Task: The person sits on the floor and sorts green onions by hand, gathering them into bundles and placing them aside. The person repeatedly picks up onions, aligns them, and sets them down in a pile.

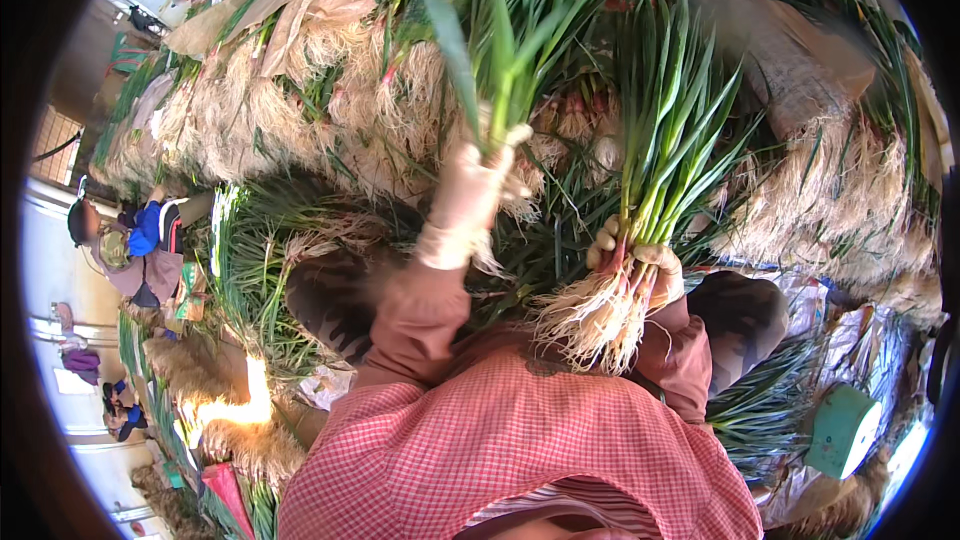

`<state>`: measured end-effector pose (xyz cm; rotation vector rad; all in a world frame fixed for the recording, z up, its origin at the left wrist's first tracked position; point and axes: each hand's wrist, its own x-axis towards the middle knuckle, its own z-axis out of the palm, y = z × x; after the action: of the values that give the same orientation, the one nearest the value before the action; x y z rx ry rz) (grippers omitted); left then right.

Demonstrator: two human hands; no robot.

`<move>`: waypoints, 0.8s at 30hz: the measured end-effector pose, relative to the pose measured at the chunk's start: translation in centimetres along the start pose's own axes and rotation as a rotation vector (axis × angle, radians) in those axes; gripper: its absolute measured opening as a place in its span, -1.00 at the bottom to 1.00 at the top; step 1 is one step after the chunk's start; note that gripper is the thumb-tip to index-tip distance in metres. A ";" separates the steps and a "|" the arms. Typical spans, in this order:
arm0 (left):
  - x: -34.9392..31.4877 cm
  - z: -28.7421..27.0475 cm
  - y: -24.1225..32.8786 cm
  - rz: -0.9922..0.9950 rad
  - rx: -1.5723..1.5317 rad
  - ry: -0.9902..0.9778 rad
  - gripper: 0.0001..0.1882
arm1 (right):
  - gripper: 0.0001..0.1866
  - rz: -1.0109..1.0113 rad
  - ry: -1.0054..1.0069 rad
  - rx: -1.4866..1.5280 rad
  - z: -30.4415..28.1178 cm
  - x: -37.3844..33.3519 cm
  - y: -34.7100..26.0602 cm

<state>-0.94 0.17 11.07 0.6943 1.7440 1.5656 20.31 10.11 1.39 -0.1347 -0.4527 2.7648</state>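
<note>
My right hand [660, 272], in a pale glove, is closed around a bunch of green garlic [668, 175]. Its long leaves point up and away, and the pale stringy roots [600, 315] hang toward my lap. Farther left and higher, my left hand [472, 185], also gloved and smeared by motion, grips a smaller green garlic stalk [505, 75] with its leaves upward. The two hands are apart. The root end of the left stalk is mostly hidden by the glove.
Ahead lies a long heap of garlic with roots [290, 105] facing me, partly under brown sheets [300, 0]. Loose leafy plants [265, 275] lie at left. A green scale-like box [840, 430] stands at right. Another person [140, 250] sits far left.
</note>
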 end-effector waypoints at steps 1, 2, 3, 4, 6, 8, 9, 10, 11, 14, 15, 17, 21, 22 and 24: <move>0.1 2.2 -1.7 0.090 -0.077 -0.017 -0.47 | -0.49 -0.026 0.048 -0.032 -0.3 -0.3 0.2; 0.0 4.2 -3.5 0.191 -0.159 -0.032 -0.49 | -0.47 -0.006 0.063 -0.117 -0.7 -0.1 0.2; 0.2 5.1 -5.2 0.019 -0.022 -0.108 -0.52 | -0.47 0.009 0.120 -0.102 -1.1 -0.3 0.3; 0.4 5.9 -6.9 -0.148 0.113 -0.167 -0.54 | -0.46 0.052 0.092 -0.104 -1.4 -0.3 0.4; 0.9 7.4 -9.4 -0.009 0.063 -0.249 -0.58 | -0.50 0.166 -0.015 -0.030 -1.9 -0.4 0.5; 1.4 7.6 -10.6 0.062 -0.029 -0.255 -0.51 | -0.51 0.075 0.282 -0.247 -1.9 -0.5 0.9; 1.5 7.6 -10.8 0.074 -0.091 -0.266 -0.49 | -0.51 0.082 0.224 -0.175 -1.8 -0.2 1.3; 1.6 7.5 -10.7 0.163 -0.188 -0.293 -0.47 | -0.50 0.074 0.147 -0.138 -1.6 -0.5 1.3; 1.6 7.4 -10.4 0.035 -0.160 -0.278 -0.46 | -0.50 0.056 0.134 -0.113 -1.4 -0.3 1.5; 1.2 7.2 -9.1 -0.056 -0.206 -0.313 -0.43 | -0.50 0.050 0.137 -0.047 -0.9 -0.3 1.7; 0.8 7.0 -8.7 -0.159 -0.259 -0.297 -0.46 | -0.51 0.058 0.148 -0.020 -0.8 -0.3 1.7; 0.3 6.8 -8.0 -0.073 -0.292 -0.385 -0.54 | -0.48 0.089 0.114 -0.027 -0.8 -0.2 1.6; -0.4 6.5 -7.7 0.128 -0.096 -0.417 -0.73 | -0.48 0.133 0.039 -0.041 -1.4 -0.1 1.5; -0.5 6.5 -7.9 0.187 -0.028 -0.423 -0.76 | -0.49 0.158 0.057 -0.044 -1.5 -0.3 1.4; -0.7 6.5 -8.5 0.508 0.367 -0.296 -0.82 | -0.61 0.162 0.198 -0.084 -1.6 -0.3 1.2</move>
<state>4.96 2.58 2.53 1.5676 1.7219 1.3598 20.45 9.34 -0.48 -0.4808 -0.5255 2.8515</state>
